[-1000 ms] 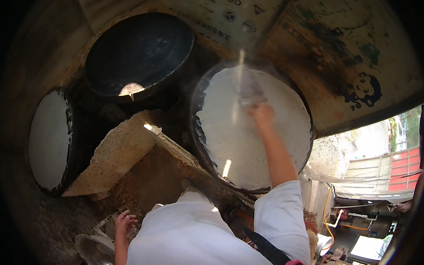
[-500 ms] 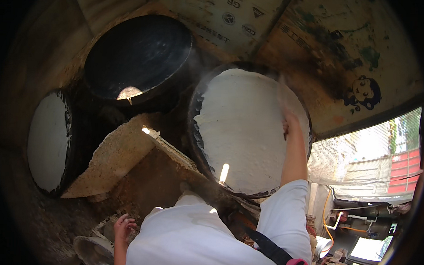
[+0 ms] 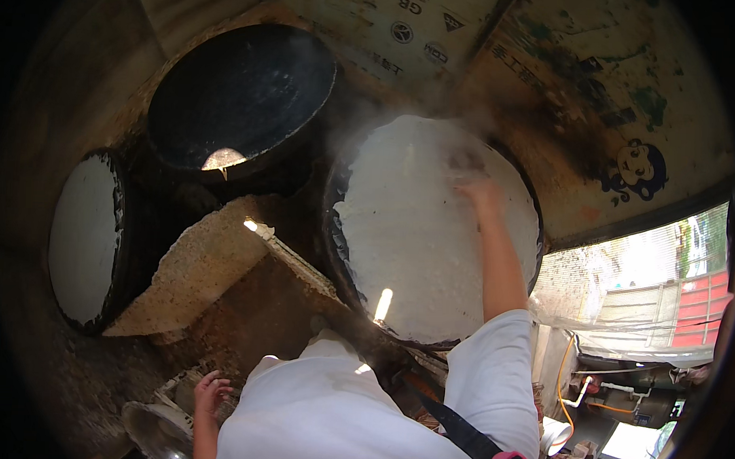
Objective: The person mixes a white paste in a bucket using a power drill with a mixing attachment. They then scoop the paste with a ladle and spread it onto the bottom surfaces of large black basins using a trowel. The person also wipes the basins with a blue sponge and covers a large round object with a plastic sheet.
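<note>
My right hand (image 3: 484, 195) reaches over the far right part of a large round griddle (image 3: 332, 220). A thin white sheet of batter (image 3: 408, 239) covers most of that griddle. The fingers look closed, but blur and steam hide what they hold, if anything. Steam veils the sheet's far edge, which rises toward the griddle's back rim. Low on the left, away from the griddles, hangs my left hand (image 3: 210, 391), its fingers loosely bent and apart with nothing in them. Below it lies a pale round basin (image 3: 162, 433), partly out of sight.
A second black griddle (image 3: 243, 96) stands bare at the back left. At far left, a third griddle (image 3: 84, 240) holds a white layer. A stone-like slab (image 3: 200, 268) stands between them. Behind is a stained board wall (image 3: 566, 115); at right, a mesh-covered opening (image 3: 617, 275).
My right hand has swept left and farther back across the white sheet. More steam rises at the far edge. My left hand has barely moved.
</note>
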Demonstrator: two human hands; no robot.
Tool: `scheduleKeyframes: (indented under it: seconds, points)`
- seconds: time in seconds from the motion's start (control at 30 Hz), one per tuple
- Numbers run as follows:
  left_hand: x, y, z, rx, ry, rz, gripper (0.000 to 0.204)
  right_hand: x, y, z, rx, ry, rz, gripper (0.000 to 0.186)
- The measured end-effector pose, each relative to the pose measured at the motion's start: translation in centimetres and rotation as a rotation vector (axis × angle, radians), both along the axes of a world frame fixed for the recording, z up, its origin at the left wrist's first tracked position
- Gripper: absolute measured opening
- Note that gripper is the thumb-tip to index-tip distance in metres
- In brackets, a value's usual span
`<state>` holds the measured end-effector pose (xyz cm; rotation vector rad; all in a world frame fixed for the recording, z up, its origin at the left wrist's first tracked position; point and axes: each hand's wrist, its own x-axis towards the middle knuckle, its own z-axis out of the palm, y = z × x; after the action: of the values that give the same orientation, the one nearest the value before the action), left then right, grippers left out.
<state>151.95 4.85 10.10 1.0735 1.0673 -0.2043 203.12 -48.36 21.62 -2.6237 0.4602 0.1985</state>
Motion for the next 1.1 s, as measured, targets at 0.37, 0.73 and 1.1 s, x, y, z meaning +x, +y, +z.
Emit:
scheduleKeyframes:
  seconds: [0.37,0.73,1.1]
  points:
    - [1.6,-0.4,1.0,-0.018,0.028,-0.019,0.037,-6.9,-16.7,0.4,0.015,-0.085,-0.599,0.072]
    - [0.9,-1.2,3.6,0.045,0.061,-0.062,0.036,3.1,-8.3,1.0,-0.424,-0.092,-0.163,0.057]
    - [-10.6,-3.5,3.9,0.106,-0.001,0.2,0.036,-3.6,28.3,-2.5,0.201,-0.446,1.134,0.053]
